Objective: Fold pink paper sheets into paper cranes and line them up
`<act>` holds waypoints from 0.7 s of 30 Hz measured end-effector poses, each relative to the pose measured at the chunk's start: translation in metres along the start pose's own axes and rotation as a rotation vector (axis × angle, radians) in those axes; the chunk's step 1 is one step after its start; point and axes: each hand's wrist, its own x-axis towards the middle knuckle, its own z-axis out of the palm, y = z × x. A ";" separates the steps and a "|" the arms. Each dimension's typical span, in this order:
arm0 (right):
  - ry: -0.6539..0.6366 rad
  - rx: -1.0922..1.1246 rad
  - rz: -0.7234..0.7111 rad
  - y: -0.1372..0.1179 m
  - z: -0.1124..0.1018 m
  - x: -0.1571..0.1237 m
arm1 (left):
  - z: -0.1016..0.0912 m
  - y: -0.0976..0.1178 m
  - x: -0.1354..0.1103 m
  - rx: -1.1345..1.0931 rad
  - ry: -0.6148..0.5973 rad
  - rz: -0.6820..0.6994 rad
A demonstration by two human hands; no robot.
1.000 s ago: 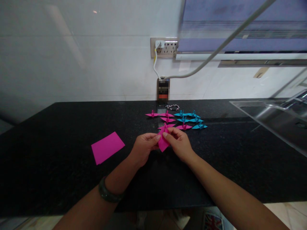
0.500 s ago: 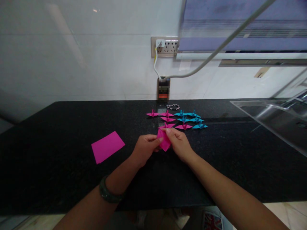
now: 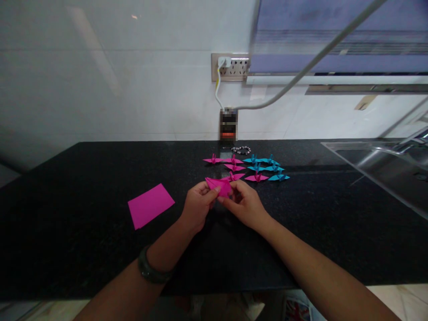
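Observation:
Both hands meet over the black countertop (image 3: 83,249) and pinch a partly folded pink paper (image 3: 219,186). My left hand (image 3: 197,207) grips its left side with thumb and fingers closed. My right hand (image 3: 245,204) holds the right side, fingers curled around it. The paper lies nearly flat, its point to the left. Just behind it sit several folded pink cranes (image 3: 233,167) and several blue cranes (image 3: 269,168).
A flat pink sheet (image 3: 150,205) lies left of my hands. A bead bracelet (image 3: 240,150) and a charging phone (image 3: 228,125) stand against the wall under a socket strip (image 3: 230,67). A steel sink (image 3: 384,165) is at the right.
The pink paper has been turned from hanging point-down between my fingers to lying nearly flat, pointing left. Both hands shifted slightly with it.

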 end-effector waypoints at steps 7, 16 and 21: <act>0.002 0.006 -0.068 0.000 -0.004 0.001 | 0.000 0.006 -0.001 -0.079 -0.052 -0.088; 0.000 0.016 -0.113 -0.001 -0.005 0.001 | -0.001 0.002 0.001 -0.078 0.021 -0.117; 0.040 0.049 -0.100 0.000 -0.004 0.002 | -0.002 0.005 0.000 -0.038 0.004 -0.096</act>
